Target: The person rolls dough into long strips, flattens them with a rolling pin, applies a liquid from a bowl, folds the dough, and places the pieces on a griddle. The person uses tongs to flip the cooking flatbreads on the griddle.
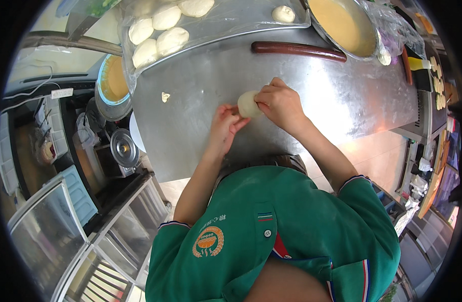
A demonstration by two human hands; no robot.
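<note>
At the upper left, a blue-rimmed tub (100, 75) of tan liquid stands beside the metal table (180, 133), and a small dough scrap (165, 96) lies on the table's left part. Just below the centre of the frame, your left hand (224, 127) is half curled, its fingertips at the lower-left edge of the dough disc (248, 104); you can't tell whether they grip it or only steady it. The disc sits near the centre, to the upper right of your left hand and left of your right, so neither hand is clearly nearer: both touch it. It looks roundish, so it has no clear long axis and points no particular way; its broad face shows upward. Your right hand (280, 102) is nearly closed, thumb and fingers pinching the disc's right edge. Farther right, near the top, lies a rolling pin (298, 50).
</note>
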